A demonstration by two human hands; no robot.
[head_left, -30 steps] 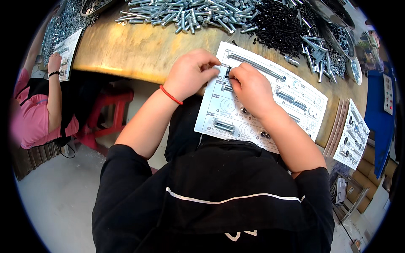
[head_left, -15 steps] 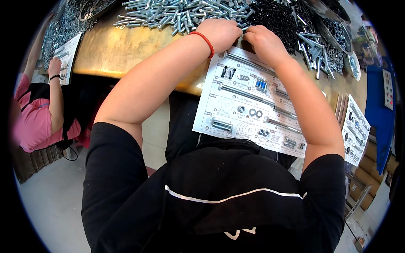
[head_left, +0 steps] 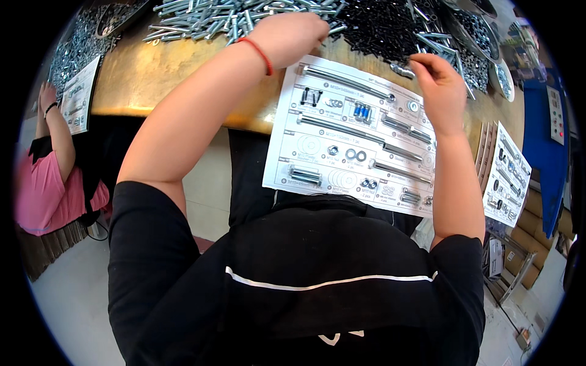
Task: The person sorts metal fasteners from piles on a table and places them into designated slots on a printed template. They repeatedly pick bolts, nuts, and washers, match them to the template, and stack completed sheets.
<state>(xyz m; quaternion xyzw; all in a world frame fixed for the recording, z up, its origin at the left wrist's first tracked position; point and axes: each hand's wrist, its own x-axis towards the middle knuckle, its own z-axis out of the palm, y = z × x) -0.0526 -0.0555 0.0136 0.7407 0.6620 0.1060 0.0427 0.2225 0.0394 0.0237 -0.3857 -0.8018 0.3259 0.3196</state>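
My left hand (head_left: 294, 39), with a red cord on the wrist, reaches over the near edge of a heap of silver bolts (head_left: 210, 24). Its fingers curl downward, and what they hold, if anything, is hidden. Farther right, my right hand (head_left: 441, 85) is closed in a pinch. A small silver metal part (head_left: 401, 70) shows at its fingertips; its exact kind is too small to tell. Below the hands, a printed hardware sheet (head_left: 348, 143) with pictures of bolts, washers and nuts hangs over the table's near edge against my lap.
A heap of black screws (head_left: 381, 27) lies beyond the hands, with silver sleeves and bolts (head_left: 441, 44) to its right. Metal bowls of small hardware (head_left: 479, 33) stand at far right, above another printed sheet (head_left: 506, 177). At left, a person in pink (head_left: 55, 183) sits by another sheet (head_left: 76, 97).
My hands, together at the bolt heap's edge before, have parted. The right moved right and slightly nearer; the left shifted left. More of the sheet shows. The co-worker's hands at left have come together.
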